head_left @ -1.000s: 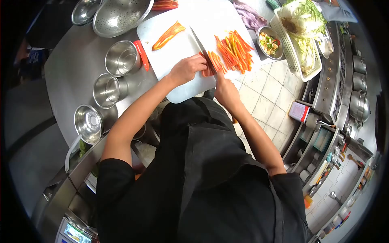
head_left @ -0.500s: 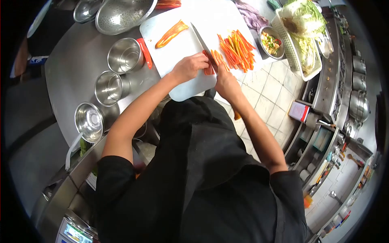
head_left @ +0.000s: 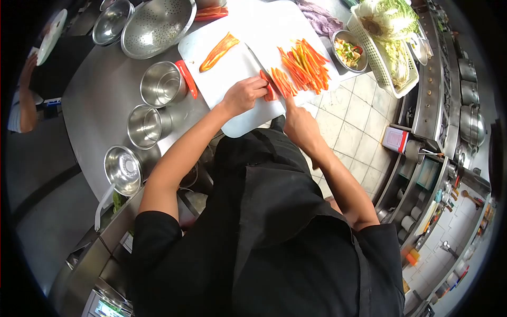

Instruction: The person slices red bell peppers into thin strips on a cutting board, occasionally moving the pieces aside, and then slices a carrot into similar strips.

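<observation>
My left hand (head_left: 245, 96) has its fingers curled down on a piece of red pepper (head_left: 269, 91) lying on the white cutting board (head_left: 248, 119). In my right hand (head_left: 302, 127) is a kitchen knife (head_left: 259, 59), its handle hidden in the grip and its blade pointing away from me, right beside the pepper piece. A small group of cut strips (head_left: 282, 82) lies just right of the blade. Beyond it spreads a larger pile of red and orange pepper strips (head_left: 306, 66). An opened pepper piece (head_left: 219, 51) rests at the board's upper left.
Left of the board stand metal pots (head_left: 161, 84), a colander (head_left: 158, 26) and a long red pepper (head_left: 186, 79). To the right are a bowl of cut vegetables (head_left: 349, 52) and a basket (head_left: 377, 66) with cabbage. Another person's arm (head_left: 26, 105) holds a white plate (head_left: 52, 38) at far left.
The strips right of the blade lie more spread out. My right hand sits slightly lower and further right. Another person's arm and plate have come further into view at left. The whole view has shifted a little.
</observation>
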The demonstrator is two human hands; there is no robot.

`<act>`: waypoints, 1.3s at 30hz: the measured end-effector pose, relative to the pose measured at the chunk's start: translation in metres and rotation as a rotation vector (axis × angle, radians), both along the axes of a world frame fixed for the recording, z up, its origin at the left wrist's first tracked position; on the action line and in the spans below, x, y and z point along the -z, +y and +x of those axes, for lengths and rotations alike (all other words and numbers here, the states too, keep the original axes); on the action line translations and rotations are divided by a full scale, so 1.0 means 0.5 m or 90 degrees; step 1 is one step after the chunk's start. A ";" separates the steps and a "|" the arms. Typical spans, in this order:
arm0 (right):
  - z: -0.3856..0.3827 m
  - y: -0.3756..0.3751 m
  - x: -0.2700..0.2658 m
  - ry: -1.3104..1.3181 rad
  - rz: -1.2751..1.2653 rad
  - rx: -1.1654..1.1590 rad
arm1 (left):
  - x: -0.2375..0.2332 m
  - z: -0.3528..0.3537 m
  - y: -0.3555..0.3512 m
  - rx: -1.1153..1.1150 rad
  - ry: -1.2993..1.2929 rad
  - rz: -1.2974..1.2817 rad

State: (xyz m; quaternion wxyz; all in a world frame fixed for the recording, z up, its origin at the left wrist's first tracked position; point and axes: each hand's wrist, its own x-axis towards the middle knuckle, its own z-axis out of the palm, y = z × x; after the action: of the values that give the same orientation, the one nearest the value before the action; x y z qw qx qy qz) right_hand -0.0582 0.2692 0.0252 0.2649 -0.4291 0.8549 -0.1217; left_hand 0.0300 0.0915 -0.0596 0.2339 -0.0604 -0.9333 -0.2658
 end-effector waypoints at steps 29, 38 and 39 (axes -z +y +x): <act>0.013 0.012 0.031 -0.016 -0.079 0.007 | -0.001 0.006 0.022 -0.066 0.001 0.023; 0.025 0.017 0.024 -0.019 -0.097 0.001 | -0.006 0.014 0.043 -0.123 0.027 0.039; 0.019 0.014 0.008 -0.021 -0.082 -0.002 | -0.007 0.009 0.041 -0.126 0.025 0.045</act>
State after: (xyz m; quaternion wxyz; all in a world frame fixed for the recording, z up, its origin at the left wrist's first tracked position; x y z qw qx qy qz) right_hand -0.0485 0.2763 0.0210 0.2511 -0.4445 0.8401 -0.1832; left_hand 0.0346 0.1120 -0.0559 0.2790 0.0353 -0.9200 -0.2730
